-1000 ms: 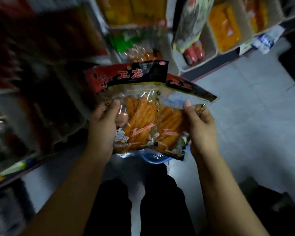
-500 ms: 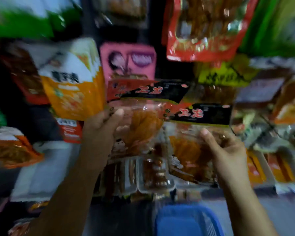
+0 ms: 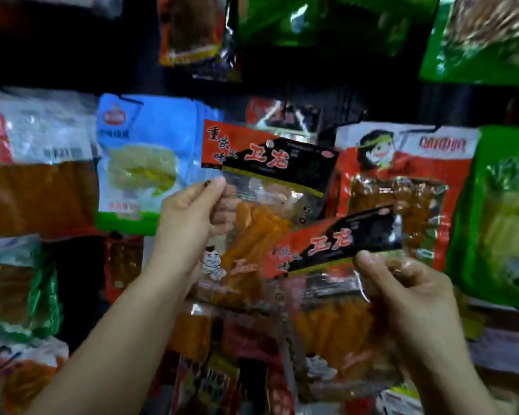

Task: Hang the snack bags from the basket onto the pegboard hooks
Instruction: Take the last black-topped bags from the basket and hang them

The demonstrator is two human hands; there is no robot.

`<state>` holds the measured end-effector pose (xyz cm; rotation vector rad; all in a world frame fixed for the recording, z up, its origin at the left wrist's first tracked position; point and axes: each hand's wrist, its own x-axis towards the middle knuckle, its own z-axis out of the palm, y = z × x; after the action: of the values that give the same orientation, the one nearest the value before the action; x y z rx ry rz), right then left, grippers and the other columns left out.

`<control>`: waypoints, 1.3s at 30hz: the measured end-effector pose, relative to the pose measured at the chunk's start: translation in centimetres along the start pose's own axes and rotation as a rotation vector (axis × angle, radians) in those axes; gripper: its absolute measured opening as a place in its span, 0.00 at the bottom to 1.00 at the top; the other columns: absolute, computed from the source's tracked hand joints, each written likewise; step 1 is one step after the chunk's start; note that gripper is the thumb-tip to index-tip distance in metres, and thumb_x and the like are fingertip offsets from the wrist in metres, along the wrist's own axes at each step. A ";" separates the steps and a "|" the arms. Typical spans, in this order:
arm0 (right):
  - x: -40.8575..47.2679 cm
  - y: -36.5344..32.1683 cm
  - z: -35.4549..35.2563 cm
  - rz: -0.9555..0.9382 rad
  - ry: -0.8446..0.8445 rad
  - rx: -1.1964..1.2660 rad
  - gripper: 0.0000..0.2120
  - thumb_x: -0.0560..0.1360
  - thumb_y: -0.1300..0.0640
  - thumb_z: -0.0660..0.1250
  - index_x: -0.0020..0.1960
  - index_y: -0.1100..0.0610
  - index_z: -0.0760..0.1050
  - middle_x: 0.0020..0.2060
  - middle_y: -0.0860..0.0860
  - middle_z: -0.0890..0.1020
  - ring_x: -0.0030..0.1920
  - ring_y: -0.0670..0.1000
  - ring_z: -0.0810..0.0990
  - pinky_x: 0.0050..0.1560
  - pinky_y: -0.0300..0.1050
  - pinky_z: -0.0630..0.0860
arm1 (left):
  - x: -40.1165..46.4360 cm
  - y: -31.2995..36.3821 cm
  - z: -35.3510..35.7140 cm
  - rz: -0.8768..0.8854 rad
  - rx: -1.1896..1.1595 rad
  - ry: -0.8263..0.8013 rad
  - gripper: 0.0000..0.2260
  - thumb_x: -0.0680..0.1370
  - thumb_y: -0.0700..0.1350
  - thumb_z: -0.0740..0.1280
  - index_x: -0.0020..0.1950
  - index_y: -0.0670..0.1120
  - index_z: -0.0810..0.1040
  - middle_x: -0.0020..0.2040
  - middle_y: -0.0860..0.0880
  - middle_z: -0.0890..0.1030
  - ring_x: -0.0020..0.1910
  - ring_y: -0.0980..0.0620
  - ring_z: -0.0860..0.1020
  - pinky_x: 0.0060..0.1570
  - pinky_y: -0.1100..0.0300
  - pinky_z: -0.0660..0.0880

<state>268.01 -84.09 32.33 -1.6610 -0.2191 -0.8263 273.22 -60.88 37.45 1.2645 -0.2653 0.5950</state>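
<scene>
Each of my hands holds one snack bag with a red-and-black header and orange sticks behind clear film. My left hand pinches the upper bag at its left edge, just under the header, and holds it up against the dark pegboard. Lower and to the right, my right hand grips the second bag below its tilted header. The two bags overlap slightly in the middle. No bare hook shows; the basket is out of view.
Hanging packets crowd the wall: a blue-and-white bag to the left, a red cartoon bag to the right, green bags at the far right and top, brown ones at left. More packets fill the lower rows.
My view has swung up from the floor and basket to the wall. Both hands rose with the bags, and the two bags have come apart, left higher, right lower.
</scene>
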 end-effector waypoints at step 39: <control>11.2 -8.3 6.3 -0.202 0.153 -0.016 0.20 0.74 0.48 0.69 0.32 0.62 0.74 0.20 0.55 0.74 0.20 0.47 0.70 0.21 0.34 0.65 | 13.1 8.8 6.8 0.431 0.010 -0.312 0.08 0.73 0.45 0.72 0.34 0.49 0.79 0.29 0.54 0.81 0.33 0.53 0.81 0.42 0.47 0.81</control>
<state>274.10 -79.25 45.53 -1.6000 -0.2772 -1.1048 279.96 -62.15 53.13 1.3167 -0.8095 0.7632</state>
